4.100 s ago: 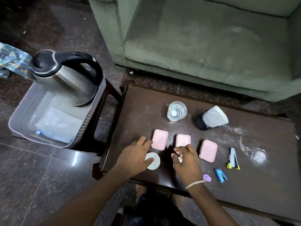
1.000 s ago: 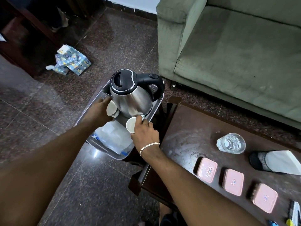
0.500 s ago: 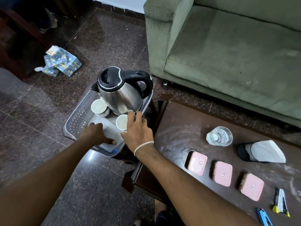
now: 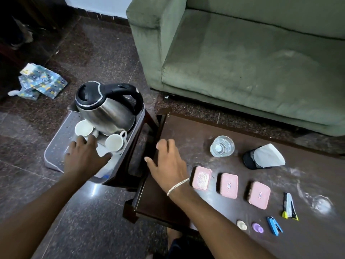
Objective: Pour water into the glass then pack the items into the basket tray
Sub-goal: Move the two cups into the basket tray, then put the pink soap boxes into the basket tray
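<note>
A person's left hand (image 4: 85, 157) is reaching into the grey basket tray (image 4: 56, 148), palm down with fingers loosely spread and gripping nothing, its fingertips lying just beside one of two white cups (image 4: 84, 128). The second cup (image 4: 114, 142) is sitting close to the steel kettle (image 4: 107, 107), which is standing upright at the tray's far end. The right hand (image 4: 168, 163), wearing a bracelet, is hovering wide and empty over the near-left corner of the dark table (image 4: 186, 128). The glass (image 4: 222, 146) is standing further along the table and appears to be holding water, though glare is making that hard to confirm. Three pink boxes (image 4: 228, 185) are lying in a row nearby.
</note>
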The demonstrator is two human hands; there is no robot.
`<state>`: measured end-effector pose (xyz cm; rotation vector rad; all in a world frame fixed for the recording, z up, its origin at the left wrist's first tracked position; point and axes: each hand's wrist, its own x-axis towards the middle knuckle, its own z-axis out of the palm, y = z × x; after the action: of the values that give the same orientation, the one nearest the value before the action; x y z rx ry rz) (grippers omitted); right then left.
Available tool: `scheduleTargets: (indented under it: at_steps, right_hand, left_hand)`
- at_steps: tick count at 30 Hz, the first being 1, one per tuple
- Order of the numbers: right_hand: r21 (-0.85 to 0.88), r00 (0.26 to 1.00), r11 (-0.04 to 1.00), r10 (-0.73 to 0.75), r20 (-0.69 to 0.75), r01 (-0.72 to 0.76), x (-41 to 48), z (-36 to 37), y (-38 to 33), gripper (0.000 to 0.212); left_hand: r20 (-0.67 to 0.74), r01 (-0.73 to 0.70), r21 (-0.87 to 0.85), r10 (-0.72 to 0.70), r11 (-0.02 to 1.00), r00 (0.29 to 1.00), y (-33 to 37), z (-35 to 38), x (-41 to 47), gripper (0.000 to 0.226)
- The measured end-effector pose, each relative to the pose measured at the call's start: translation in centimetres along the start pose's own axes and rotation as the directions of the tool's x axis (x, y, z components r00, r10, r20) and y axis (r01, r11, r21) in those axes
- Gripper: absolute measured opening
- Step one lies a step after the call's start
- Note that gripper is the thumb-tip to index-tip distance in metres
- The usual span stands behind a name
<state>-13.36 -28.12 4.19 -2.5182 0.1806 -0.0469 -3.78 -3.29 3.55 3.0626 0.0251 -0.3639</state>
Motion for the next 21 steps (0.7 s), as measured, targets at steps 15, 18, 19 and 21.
scheduleTargets:
  at_steps: [15, 18, 19, 21]
  right_hand:
    - [-0.267, 0.973, 0.953, 0.184, 0.141, -0.142, -11.0, -6.4, 19.7, 0.041]
    - [-0.373, 0.938, 0.918, 0.242, 0.249, -0.137, -11.7, -6.7, 22.8, 0.058]
    - [-0.402, 0.927, 0.907, 0.252, 0.279, -0.126, -11.8, -6.7, 23.6, 0.063]
    - [-0.424, 0.916, 0.9, 0.248, 0.316, -0.098, -11.9, -6.5, 24.7, 0.073]
  left_hand:
    - [0.168, -0.654, -0.12, 0.665, 0.747, 0.728, 21.2, 6.8, -9.2, 0.065]
    - [0.32, -0.668, -0.061, 0.648, 0.742, 0.691, 23.8, 9.3, -9.8, 0.086]
    - [0.355, -0.673, -0.046, 0.641, 0.739, 0.68, 24.4, 10.1, -9.9, 0.092]
    - [0.413, -0.671, -0.018, 0.617, 0.741, 0.67, 25.2, 11.4, -10.2, 0.105]
